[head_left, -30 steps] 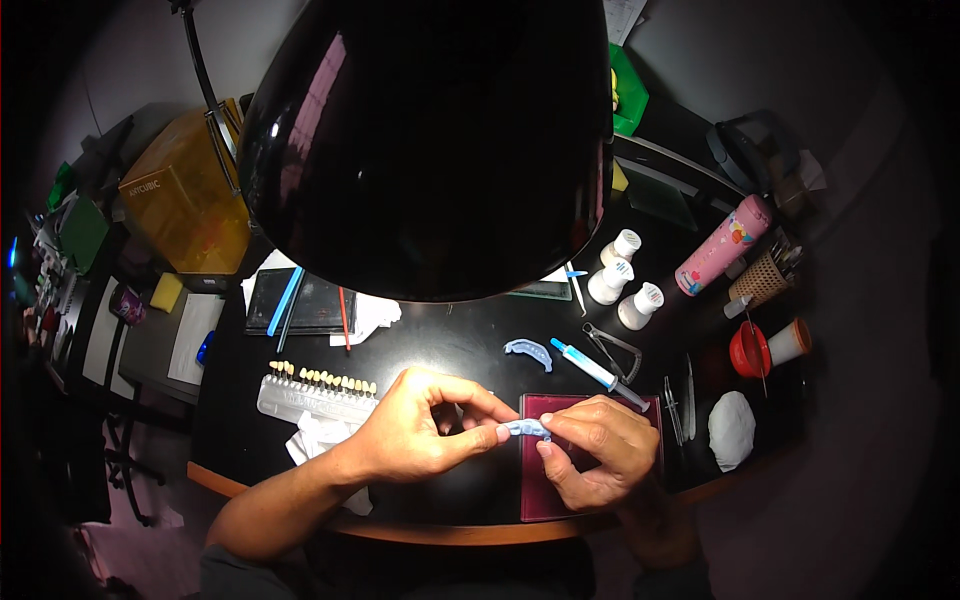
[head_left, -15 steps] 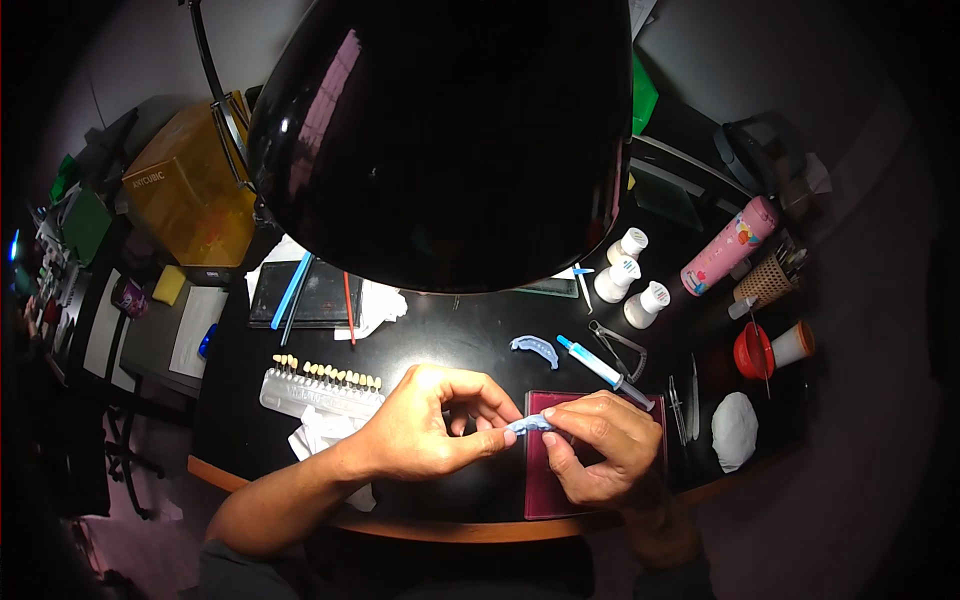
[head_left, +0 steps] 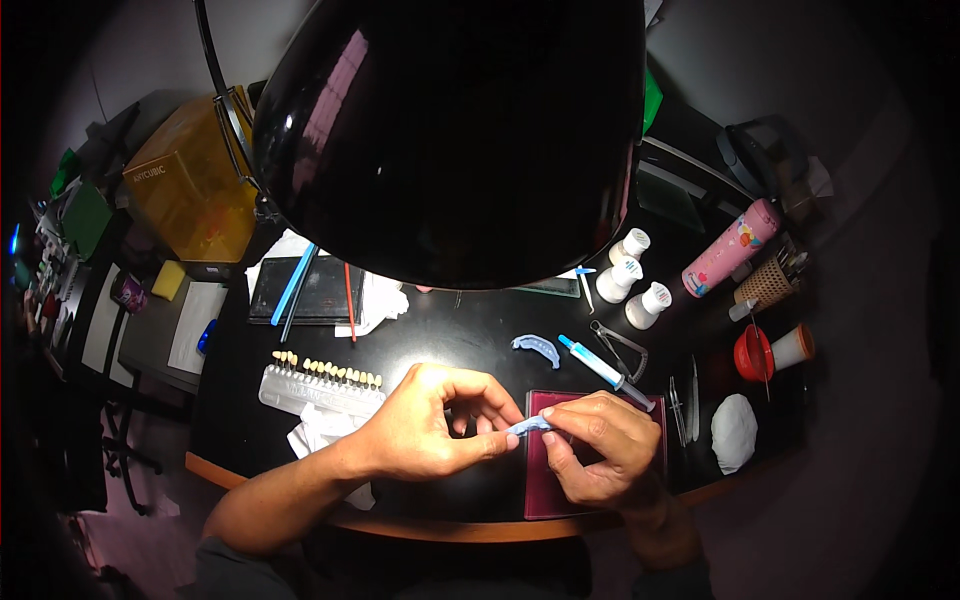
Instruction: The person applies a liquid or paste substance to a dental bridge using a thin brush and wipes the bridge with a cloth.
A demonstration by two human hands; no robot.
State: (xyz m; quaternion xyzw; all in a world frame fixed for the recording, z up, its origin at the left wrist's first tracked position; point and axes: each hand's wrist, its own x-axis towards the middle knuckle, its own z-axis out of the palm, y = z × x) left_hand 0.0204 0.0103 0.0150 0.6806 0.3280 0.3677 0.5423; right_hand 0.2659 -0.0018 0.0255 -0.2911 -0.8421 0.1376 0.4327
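Between my two hands is a small, curved piece of blue dental impression material (head_left: 530,426). My left hand (head_left: 440,420) pinches its left end between thumb and fingertips. On its right end, my right hand (head_left: 605,445) closes thumb and fingers, above a dark red pad (head_left: 590,500). A second blue arch-shaped dental impression (head_left: 536,349), with tooth-like dents, lies on the black table just beyond. Beside it rests a syringe (head_left: 600,368) with a blue tip. To the left of my left hand stands a tooth shade guide (head_left: 320,385) with several sample teeth.
A large black lamp shade (head_left: 450,150) hangs low over the table's far part. At the right are white bottles (head_left: 620,281), a pink flask (head_left: 730,248), a metal caliper (head_left: 622,350), tweezers (head_left: 693,400), a red bowl (head_left: 753,352) and a white lump (head_left: 734,434).
Both hands keep their grip on the blue impression piece, almost unmoved. The view has shifted very slightly.
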